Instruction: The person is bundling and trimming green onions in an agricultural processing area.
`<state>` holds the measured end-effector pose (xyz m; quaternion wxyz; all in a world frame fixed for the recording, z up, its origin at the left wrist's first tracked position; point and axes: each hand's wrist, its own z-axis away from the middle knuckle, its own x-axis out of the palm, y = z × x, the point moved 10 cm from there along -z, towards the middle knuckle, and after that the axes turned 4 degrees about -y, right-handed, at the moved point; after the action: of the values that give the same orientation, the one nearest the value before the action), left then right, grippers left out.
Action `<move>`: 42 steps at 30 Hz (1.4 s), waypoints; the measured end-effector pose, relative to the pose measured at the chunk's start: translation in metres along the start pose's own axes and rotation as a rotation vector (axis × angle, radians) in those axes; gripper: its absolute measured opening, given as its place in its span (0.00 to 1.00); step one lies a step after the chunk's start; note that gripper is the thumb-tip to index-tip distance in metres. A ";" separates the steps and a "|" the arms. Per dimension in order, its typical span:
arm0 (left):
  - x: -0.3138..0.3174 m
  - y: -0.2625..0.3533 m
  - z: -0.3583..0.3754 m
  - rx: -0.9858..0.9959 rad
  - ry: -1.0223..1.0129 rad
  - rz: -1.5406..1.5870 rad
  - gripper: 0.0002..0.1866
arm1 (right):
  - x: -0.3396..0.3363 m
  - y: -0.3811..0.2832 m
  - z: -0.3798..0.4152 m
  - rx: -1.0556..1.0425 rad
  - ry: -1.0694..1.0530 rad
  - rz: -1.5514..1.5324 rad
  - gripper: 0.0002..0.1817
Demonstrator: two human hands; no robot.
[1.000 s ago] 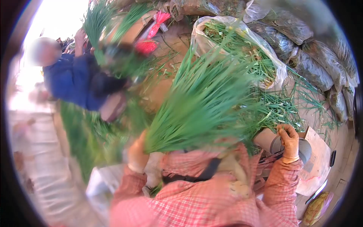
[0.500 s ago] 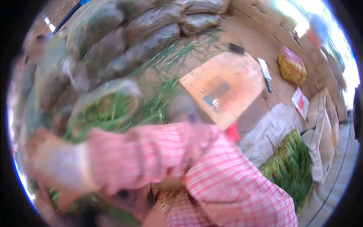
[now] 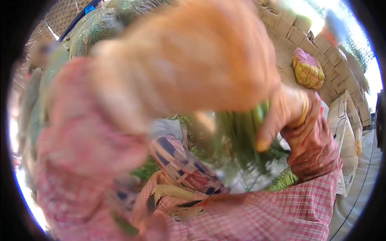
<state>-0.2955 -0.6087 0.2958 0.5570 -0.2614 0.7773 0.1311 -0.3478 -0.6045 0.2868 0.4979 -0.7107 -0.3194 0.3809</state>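
Observation:
My left hand (image 3: pixel 201 60) is raised close to the camera, large and smeared by motion, so its fingers cannot be made out. Directly beneath it hangs a bundle of long green stems (image 3: pixel 241 132), also blurred. My right hand (image 3: pixel 281 114), coming in from the right with a yellowish band at the wrist, is closed on the right side of this bundle. Whether the left hand grips the bundle's top is hidden. Below are my lap, in patterned cloth (image 3: pixel 181 164), and a pink checked garment (image 3: pixel 273 213).
More green stems (image 3: pixel 284 179) lie beyond my right forearm. A yellow sack with a pink top (image 3: pixel 307 70) stands by the low wall (image 3: pixel 329 60) at the right. Printed paper sheets (image 3: pixel 348 160) are at the right edge. Filled clear plastic bags (image 3: pixel 96 32) are stacked upper left.
An arm stretched out to the left has drawn back. Both hands are now in front of me, with a green bundle between them, covering the wooden board and knife seen before.

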 end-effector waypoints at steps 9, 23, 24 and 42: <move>0.021 0.068 -0.085 0.383 0.012 -0.006 0.11 | -0.094 0.038 0.273 0.817 0.591 0.963 0.53; 0.064 0.193 -0.107 0.904 0.286 0.004 0.08 | 0.042 0.103 0.217 0.208 0.796 -1.020 0.50; 0.076 0.197 -0.103 0.926 0.278 0.031 0.08 | 0.059 0.121 0.219 0.248 0.803 -1.048 0.50; 0.349 0.024 -0.060 -0.588 -0.299 0.203 0.21 | -0.019 0.224 0.307 -0.297 1.162 -1.020 0.29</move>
<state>-0.4413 -0.7096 -0.0118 0.5495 -0.3099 0.6382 0.4411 -0.6044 -0.5445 0.0126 0.5982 -0.6207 -0.3423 -0.3738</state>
